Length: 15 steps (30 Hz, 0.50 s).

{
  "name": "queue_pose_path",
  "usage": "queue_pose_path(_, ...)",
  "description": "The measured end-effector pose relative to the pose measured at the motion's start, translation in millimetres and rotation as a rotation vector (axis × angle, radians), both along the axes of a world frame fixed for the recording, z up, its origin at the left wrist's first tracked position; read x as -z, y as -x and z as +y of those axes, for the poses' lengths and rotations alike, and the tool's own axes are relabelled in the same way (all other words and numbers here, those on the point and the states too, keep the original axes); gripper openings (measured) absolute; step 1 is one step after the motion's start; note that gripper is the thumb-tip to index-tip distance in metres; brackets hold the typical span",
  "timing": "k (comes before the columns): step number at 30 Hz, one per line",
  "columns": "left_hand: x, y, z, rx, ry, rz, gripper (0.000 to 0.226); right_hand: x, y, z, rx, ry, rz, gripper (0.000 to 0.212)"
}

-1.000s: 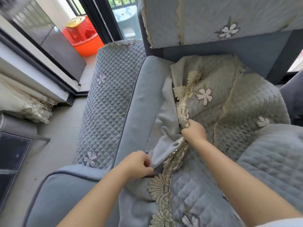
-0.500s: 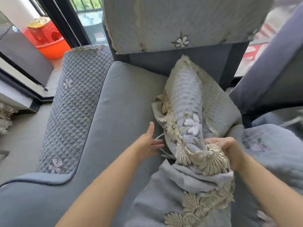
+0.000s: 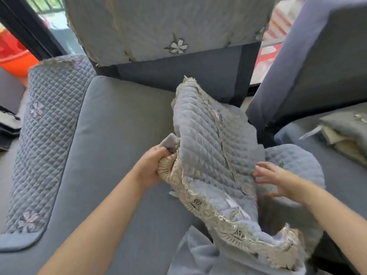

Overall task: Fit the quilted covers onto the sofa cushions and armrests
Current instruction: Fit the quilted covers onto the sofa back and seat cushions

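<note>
1. Left hand (image 3: 153, 167) grips the cover (image 3: 210, 153) by its lace edge (image 3: 198, 197).
2. Right hand (image 3: 272, 178), fingers straight, presses the cover's opposite side.
3. Cover is bunched between both hands, above the seat cushion (image 3: 119, 135).

I see no readable text, label, brand or number anywhere in my view, only embroidered flowers.

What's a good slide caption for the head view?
Left hand gripping lace-trimmed quilted cover, right hand open against it, above bare seat cushion.

orange tub (image 3: 14, 62) far left | dark door frame (image 3: 29, 30) | possibly railing (image 3: 44, 2) behind
</note>
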<state>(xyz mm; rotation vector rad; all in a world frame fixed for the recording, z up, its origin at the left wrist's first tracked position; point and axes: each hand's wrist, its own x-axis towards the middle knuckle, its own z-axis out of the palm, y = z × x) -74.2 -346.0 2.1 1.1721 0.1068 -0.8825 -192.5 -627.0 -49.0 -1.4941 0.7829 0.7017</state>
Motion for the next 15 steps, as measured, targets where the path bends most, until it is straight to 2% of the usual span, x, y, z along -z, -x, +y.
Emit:
queue_pose_path(1, -7.5, 4.4, 9.9, 0.153, -0.083, -0.062, 0.025, 6.4, -9.1, 9.0, 0.041, 0.241, -0.016, 0.078)
queue_pose_path(2, -14.2, 8.5, 18.6, 0.327, -0.194, -0.107, 0.016, 16.0, -17.6, 17.8, 0.085, 0.366, -0.019, 0.084)
queue_pose_path(3, -19.7, 11.1, 24.4, 0.527, -0.318, -0.150, 0.014, 31.1, -23.3, 24.1, 0.150, 0.408, 0.007, 0.091)
queue_pose_path(5, -21.1, 17.5, 32.0, 0.902, -0.604, -0.212, 0.033, 60.1, -24.8, 39.4, 0.206, 0.454, 0.115, 0.101)
queue_pose_path(6, -16.7, 21.5, 34.1, 1.047, -0.752, -0.237, 0.037, 72.1, -22.7, 45.6, 0.134, 0.521, 0.152, 0.092)
queue_pose_path(9, 5.5, 33.3, 38.5, 1.429, -1.094, -0.320, 0.024, 84.7, -20.5, 48.1, -0.185, 0.816, 0.124, 0.036)
queue_pose_path(10, 14.0, 36.4, 41.1, 1.501, -1.181, -0.345, 0.022, 86.2, -21.2, 45.1, -0.284, 0.856, 0.097, 0.029)
queue_pose_path(11, 19.9, 35.4, 41.9, 1.494, -1.244, -0.376, 0.021, 85.5, -22.5, 39.8, -0.381, 0.869, 0.070, 0.024)
queue_pose_path(12, 24.6, 31.8, 43.2, 1.379, -1.281, -0.429, 0.022, 79.1, -23.5, 34.9, -0.510, 0.879, 0.043, 0.019)
queue_pose_path(13, 27.5, 25.4, 43.9, 1.140, -1.289, -0.457, 0.025, 70.5, -23.3, 29.4, -0.672, 0.868, 0.024, 0.012)
queue_pose_path(15, 26.0, 7.7, 42.0, 0.518, -1.266, -0.458, 0.031, 56.9, -20.7, 17.6, -0.957, 0.819, 0.015, 0.025)
